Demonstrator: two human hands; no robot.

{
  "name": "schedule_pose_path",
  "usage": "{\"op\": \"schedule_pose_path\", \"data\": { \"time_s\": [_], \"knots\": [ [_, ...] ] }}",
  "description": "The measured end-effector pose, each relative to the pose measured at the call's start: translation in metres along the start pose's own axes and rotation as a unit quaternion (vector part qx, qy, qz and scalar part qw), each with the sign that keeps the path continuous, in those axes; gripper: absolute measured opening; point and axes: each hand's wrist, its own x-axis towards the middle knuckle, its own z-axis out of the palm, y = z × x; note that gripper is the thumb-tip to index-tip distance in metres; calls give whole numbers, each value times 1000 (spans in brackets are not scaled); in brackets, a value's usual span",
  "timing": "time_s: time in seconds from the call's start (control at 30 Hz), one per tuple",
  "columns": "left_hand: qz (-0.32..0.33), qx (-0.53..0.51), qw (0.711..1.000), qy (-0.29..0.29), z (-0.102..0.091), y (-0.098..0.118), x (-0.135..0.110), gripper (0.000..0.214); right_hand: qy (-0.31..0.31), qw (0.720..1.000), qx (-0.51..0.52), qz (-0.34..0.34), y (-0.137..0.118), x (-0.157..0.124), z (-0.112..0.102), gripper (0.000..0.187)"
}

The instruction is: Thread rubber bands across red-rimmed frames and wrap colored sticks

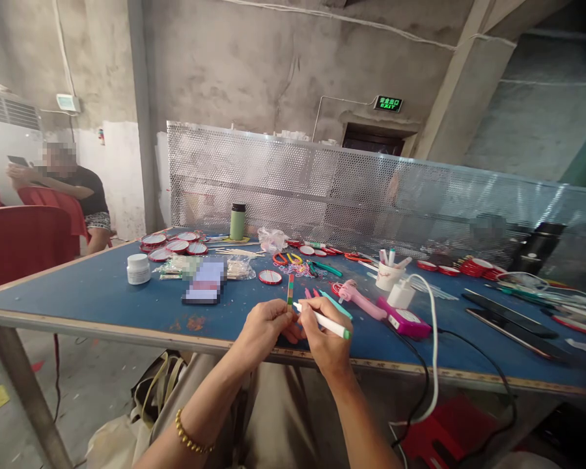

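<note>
My left hand (269, 326) is closed around the lower end of a flat wooden stick (290, 286) with red, orange and green bands, held upright over the table's front edge. In my right hand (328, 345) is a white marker pen (327, 321) with a green end, its tip close to the stick; whether it touches I cannot tell. Just beyond my hands lie pink pens (309, 294), a teal pen (336, 303) and a small round red-rimmed disc (270, 277).
A phone (205, 280) and white jar (139, 269) stand left, a green bottle (237, 221) behind. Right are a pink glue gun (361, 299), a magenta box (404, 319), a paper cup of pens (389, 276) and cables. A perforated metal screen (273, 176) borders the table; a person (73, 182) sits far left.
</note>
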Motion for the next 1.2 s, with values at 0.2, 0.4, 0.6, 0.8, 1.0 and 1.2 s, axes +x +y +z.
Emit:
{"op": "schedule_pose_path", "data": {
  "time_s": [0.2, 0.4, 0.6, 0.8, 1.0, 1.2],
  "knots": [
    [0, -2, 1000, 0, 0, 1, -1, 20, -2, 1000, -2, 0, 1, -1, -1, 20],
    [-7, -4, 1000, 2, 1, 3, -2, 19, 2, 1000, 0, 5, -1, 0, -1, 19],
    [-12, -7, 1000, 7, 1, 5, -2, 19, -4, 1000, -6, -1, -1, 1, -1, 20],
    [-11, -10, 1000, 9, 2, 5, -1, 21, -5, 1000, -7, -8, -2, 1, -1, 20],
    [-7, -8, 1000, 6, 1, 2, 0, 19, -5, 1000, -11, -7, -2, 0, -2, 21],
    [-12, -4, 1000, 2, 1, 1, 0, 22, 6, 1000, 9, 19, -2, -1, -2, 21]
  ]
}}
